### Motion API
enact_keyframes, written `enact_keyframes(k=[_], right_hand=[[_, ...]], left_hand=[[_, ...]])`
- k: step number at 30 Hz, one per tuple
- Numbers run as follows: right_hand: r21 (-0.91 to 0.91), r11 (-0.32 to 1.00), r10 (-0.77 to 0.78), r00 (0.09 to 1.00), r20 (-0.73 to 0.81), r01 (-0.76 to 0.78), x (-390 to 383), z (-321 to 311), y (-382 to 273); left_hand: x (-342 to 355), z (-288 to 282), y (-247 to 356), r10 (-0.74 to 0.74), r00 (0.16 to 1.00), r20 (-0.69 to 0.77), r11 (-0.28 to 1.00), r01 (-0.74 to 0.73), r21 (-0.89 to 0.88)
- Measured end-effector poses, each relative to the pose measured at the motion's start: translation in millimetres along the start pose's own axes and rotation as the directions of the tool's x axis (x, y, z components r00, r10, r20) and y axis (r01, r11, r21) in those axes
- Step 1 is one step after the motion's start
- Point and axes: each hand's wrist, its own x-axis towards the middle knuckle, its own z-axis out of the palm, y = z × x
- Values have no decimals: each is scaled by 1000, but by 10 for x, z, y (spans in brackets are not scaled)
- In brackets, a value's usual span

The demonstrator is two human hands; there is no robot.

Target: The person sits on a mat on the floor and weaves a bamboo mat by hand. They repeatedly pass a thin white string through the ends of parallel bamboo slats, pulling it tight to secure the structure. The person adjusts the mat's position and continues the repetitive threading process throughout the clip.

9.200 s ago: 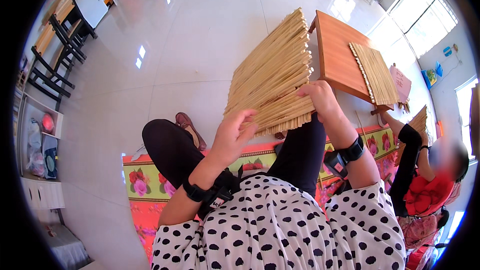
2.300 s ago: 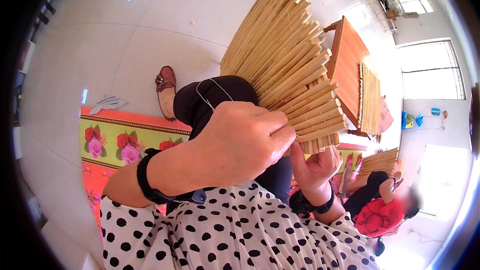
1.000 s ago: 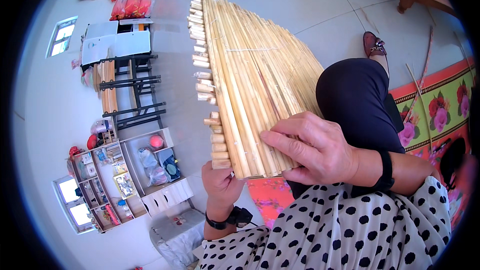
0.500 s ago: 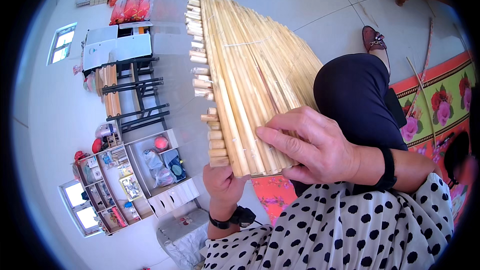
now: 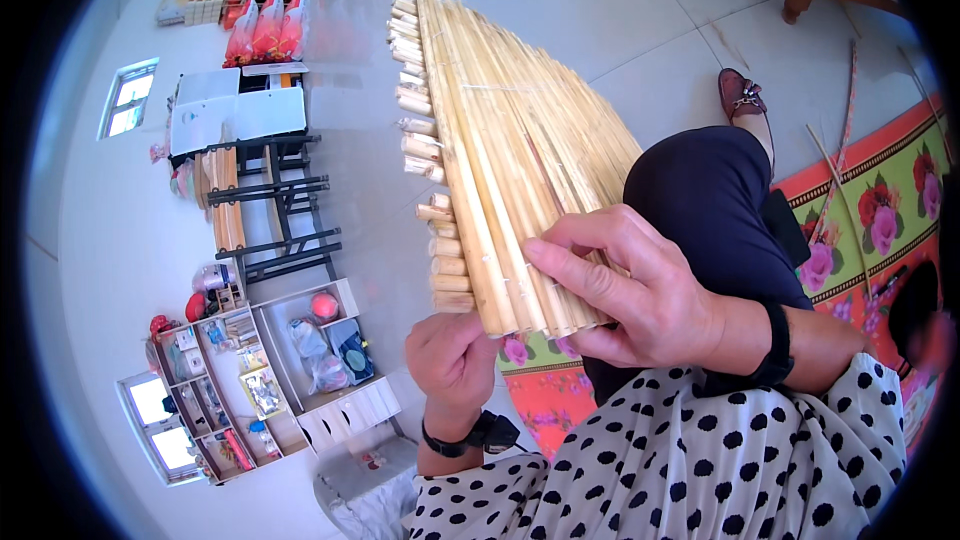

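Observation:
A stiff mat of pale yellow reed stalks stretches away from me, its stalks side by side and crossed by thin thread. Along its left side, cut ends of more stalks stick out in a lower layer. My right hand grips the near end, thumb underneath and fingers bent over the top stalks. Just below the near left corner is my left hand, closed, its fingertips partly hidden at the mat's underside. Whether it pinches anything there cannot be made out.
My bent knee is right of the mat. A flowered cloth lies at the right with thin sticks on it. Shelves, folded black frames and red bags stand at the left. A wooden furniture leg is far right.
The mat's near left corner has risen slightly and shifted right. More of my left hand shows below it, now closed. My right hand keeps its grip.

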Motion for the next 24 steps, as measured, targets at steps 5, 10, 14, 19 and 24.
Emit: enact_keyframes(k=[5, 10, 14, 19, 24], right_hand=[[31, 1000, 7, 999, -44, -6, 27, 46, 21], [30, 999, 15, 999, -50, -14, 21, 56, 35], [40, 999, 14, 999, -43, -13, 25, 54, 35], [13, 1000, -11, 999, -48, 11, 37, 60, 56], [4, 1000, -13, 999, -35, 13, 46, 25, 46]], left_hand=[[41, 159, 48, -107, 990, -92, 978, 88, -187], [52, 203, 43, -158, 985, -74, 965, 138, -221], [47, 109, 51, -162, 987, 5, 982, 162, -94], [60, 82, 201, -256, 966, 36, 961, 259, -96], [44, 126, 89, -195, 981, 4, 979, 195, -64]])
